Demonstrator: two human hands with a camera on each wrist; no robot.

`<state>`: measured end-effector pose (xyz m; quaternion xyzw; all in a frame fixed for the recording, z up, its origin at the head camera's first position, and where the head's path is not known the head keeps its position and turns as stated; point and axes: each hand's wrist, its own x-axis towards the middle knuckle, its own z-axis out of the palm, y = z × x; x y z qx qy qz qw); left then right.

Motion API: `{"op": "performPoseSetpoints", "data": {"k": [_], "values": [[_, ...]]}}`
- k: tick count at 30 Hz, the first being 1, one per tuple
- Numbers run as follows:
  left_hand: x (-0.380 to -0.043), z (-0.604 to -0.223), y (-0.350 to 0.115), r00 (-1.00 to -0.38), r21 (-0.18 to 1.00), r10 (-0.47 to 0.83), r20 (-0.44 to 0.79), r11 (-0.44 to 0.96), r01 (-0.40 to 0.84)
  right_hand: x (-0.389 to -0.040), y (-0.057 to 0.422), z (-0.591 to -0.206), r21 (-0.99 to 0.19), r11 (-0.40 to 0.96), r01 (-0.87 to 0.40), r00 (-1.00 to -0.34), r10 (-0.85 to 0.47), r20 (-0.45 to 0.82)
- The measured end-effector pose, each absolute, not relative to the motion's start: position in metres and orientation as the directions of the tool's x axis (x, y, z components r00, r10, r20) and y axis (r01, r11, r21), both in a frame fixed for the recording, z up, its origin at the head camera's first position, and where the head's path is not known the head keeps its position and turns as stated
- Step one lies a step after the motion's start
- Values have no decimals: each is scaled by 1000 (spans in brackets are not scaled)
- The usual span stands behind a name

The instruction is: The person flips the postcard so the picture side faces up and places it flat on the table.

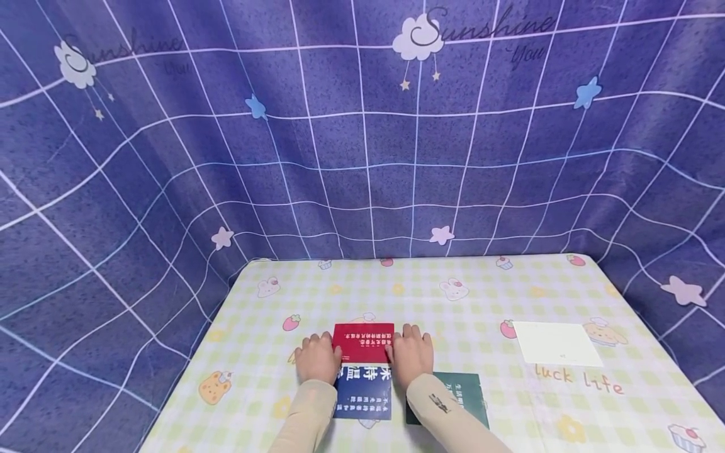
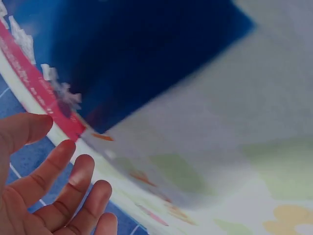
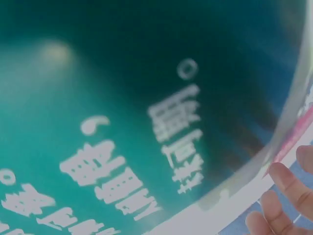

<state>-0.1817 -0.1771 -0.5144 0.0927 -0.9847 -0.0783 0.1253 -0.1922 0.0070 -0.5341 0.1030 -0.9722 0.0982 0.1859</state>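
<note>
A red card (image 1: 364, 343) with white lettering lies over the top edge of a dark blue card (image 1: 362, 399), flush enough that they form one column. My left hand (image 1: 318, 360) is at the red card's left side, its thumb overlapping that edge in the head view. Across from it, my right hand (image 1: 412, 357) is at the right side, thumb at the edge there. In the left wrist view the fingers (image 2: 80, 169) are spread and relaxed by the red corner. Under my right forearm sits a green card (image 1: 470, 393), partly hidden by the sleeve.
To the right a blank white card (image 1: 557, 343) lies on the checked tablecloth (image 1: 419, 302), above its printed "luck life" words. A blue grid-patterned curtain (image 1: 362, 138) hangs along the table's back and both sides.
</note>
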Motion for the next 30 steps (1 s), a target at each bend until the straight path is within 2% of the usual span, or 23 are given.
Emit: {"op": "performPoseSetpoints", "data": {"k": [10, 23, 30], "values": [[-186, -502, -163, -939, 213, -166, 303, 972, -103, -192, 22, -508, -269, 947, -176, -956, -99, 277], [-186, -485, -139, -941, 249, -150, 304, 966, -73, -196, 56, -490, -460, 875, -149, -970, -38, 242], [-186, -479, -130, -943, 248, -126, 307, 968, -48, -198, 66, -486, -516, 846, -135, -976, -24, 216]]}}
